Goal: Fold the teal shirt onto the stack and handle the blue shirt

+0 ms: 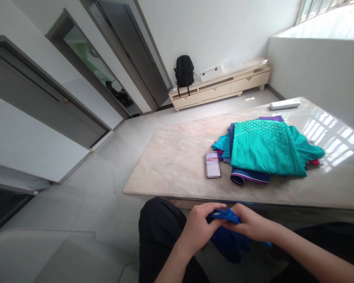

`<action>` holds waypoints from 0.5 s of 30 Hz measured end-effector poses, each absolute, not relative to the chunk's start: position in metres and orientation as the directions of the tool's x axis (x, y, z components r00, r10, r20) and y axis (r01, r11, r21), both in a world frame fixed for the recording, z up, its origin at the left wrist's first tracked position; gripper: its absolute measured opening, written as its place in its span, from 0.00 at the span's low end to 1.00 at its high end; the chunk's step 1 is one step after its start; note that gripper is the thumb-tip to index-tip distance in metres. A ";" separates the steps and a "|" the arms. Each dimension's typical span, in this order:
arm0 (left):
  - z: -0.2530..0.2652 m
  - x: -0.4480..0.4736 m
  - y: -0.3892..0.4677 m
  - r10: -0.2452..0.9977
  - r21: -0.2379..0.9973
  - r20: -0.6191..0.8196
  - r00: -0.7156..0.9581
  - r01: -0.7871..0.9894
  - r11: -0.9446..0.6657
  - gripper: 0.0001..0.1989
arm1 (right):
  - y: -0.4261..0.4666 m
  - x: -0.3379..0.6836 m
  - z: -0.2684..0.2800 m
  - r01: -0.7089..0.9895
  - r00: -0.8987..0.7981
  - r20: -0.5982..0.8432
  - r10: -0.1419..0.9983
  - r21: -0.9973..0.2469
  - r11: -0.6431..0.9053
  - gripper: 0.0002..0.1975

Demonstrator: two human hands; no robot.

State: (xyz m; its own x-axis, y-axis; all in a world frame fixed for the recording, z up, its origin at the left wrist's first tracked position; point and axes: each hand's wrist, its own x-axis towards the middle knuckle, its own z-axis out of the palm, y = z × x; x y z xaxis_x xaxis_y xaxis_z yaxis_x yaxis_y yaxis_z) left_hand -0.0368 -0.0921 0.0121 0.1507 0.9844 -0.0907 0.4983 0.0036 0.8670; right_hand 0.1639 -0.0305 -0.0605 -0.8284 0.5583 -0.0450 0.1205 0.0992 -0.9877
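Note:
Between my knees hangs a blue piece of clothing (228,239), its upper edge bunched up in both hands. My left hand (202,222) pinches the edge from the left, fingers closed on the cloth. From the right, my right hand (247,222) grips the same edge close by. The lower part of the cloth droops into shadow below the table edge, and its full shape is hidden. Beyond my hands, a pile of clothes lies on the table, with a teal patterned garment (264,147) on top and a navy rolled garment (249,176) showing at its front.
The marble-look table (171,157) spans the area before my knees. A phone-sized, blurred-out object (212,165) lies left of the pile; a long white object (285,103) rests at the far edge. Behind stands a low cabinet (215,92) bearing a black backpack (184,71).

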 end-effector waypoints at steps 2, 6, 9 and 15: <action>-0.004 -0.047 -0.092 0.991 0.940 -0.105 0.078 0.334 0.073 0.32 | -0.026 0.169 -0.057 0.059 -0.819 -0.064 0.570 -0.998 -0.027 0.23; -0.050 -0.048 -0.108 0.970 0.965 -0.208 0.127 -0.134 0.225 0.56 | -0.024 0.172 -0.057 -0.074 -0.780 -0.136 0.611 -0.949 -0.306 0.21; -0.077 -0.032 -0.125 0.938 0.918 -0.329 0.108 -0.196 0.345 0.43 | -0.026 0.172 -0.060 -0.097 -0.773 -0.166 0.612 -0.923 -0.373 0.22; -0.078 -0.030 -0.130 0.950 0.959 -0.283 -0.135 -0.033 0.281 0.19 | -0.025 0.175 -0.059 -0.177 -0.822 -0.094 0.561 -0.895 -0.409 0.19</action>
State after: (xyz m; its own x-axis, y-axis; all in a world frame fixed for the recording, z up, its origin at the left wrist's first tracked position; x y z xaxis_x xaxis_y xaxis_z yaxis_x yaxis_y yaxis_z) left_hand -0.0302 -0.1302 -0.0781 -0.1346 0.9496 -0.2830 -0.0334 0.2811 0.9591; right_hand 0.1753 -0.0245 -0.0588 -0.8223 0.5612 -0.0943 -0.1765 -0.4091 -0.8953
